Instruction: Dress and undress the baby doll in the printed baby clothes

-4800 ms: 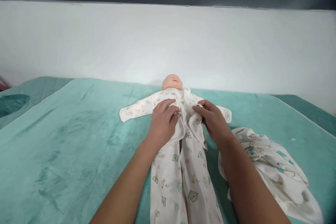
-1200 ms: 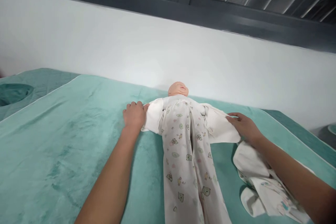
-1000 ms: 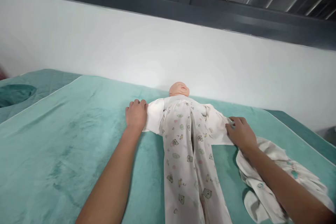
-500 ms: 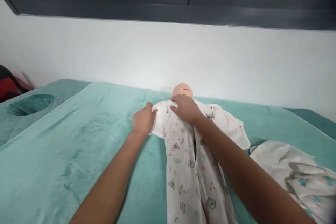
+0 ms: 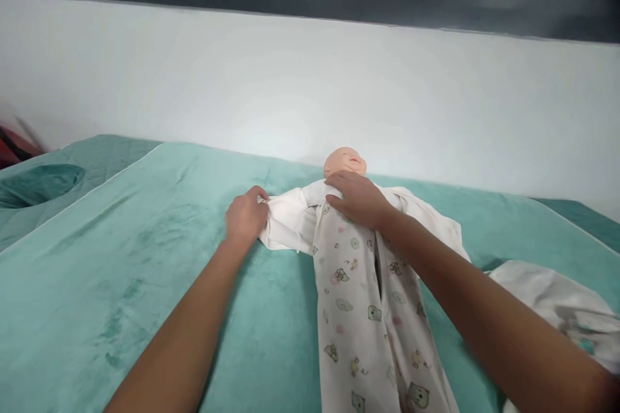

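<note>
A baby doll (image 5: 345, 161) lies on its back on the green bed cover, its head toward the wall. It wears printed baby trousers (image 5: 356, 310) with small animal figures, pulled up to the chest. A white baby shirt (image 5: 288, 216) is spread out at both sides of its upper body. My left hand (image 5: 246, 216) is closed, pinching the outer left edge of the shirt and holding it out sideways. My right hand (image 5: 361, 200) lies on the doll's chest just below the chin, fingers stretched over it and hiding part of the clothes there.
A crumpled white cloth (image 5: 552, 290) with teal print lies on the right, partly behind my right forearm. The green bed cover (image 5: 145, 271) runs up to a white wall (image 5: 242, 90) below a dark window frame. A red and black item (image 5: 14, 145) sits at the far left.
My left hand has moved left, drawing the shirt's edge out from the doll. The doll's head has tilted slightly to the right. My right hand stays on its chest. The view has dipped lower.
</note>
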`<state>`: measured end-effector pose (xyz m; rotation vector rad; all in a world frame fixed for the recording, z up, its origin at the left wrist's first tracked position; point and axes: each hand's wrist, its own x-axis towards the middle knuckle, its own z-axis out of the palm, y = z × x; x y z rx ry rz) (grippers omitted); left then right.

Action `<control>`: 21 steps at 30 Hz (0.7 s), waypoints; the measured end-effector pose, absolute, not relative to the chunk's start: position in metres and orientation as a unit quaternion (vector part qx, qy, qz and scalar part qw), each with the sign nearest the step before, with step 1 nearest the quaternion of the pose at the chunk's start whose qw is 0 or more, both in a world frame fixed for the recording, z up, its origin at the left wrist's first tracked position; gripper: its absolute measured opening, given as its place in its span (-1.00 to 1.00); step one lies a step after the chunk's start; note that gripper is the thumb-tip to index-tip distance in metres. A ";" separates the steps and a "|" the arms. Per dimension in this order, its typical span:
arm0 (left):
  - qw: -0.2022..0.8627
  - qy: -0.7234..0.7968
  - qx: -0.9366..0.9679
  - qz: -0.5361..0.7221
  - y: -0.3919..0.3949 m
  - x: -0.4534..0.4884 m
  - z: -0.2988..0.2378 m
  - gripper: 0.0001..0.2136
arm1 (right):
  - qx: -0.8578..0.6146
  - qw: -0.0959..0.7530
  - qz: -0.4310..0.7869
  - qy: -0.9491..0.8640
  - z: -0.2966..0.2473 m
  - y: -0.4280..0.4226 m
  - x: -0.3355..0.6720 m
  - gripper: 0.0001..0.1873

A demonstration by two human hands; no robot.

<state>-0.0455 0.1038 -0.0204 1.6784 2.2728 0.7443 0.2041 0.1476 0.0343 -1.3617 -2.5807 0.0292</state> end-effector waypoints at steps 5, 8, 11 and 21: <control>-0.028 0.719 0.645 0.257 0.104 -0.033 -0.021 -0.68 | -0.431 0.027 0.011 -0.902 0.042 0.165 0.178 -0.62; -0.027 0.702 0.670 0.239 0.101 -0.031 -0.021 -0.71 | -0.391 -0.050 0.002 -0.919 0.042 0.179 0.154 -0.69; 0.011 0.687 0.699 0.197 0.098 -0.032 -0.023 -0.58 | -0.372 -0.129 -0.006 -0.919 0.041 0.188 0.136 -0.75; 0.007 0.638 0.752 0.166 0.097 -0.042 -0.021 -0.60 | -0.396 -0.162 0.010 -0.904 0.043 0.190 0.139 -0.70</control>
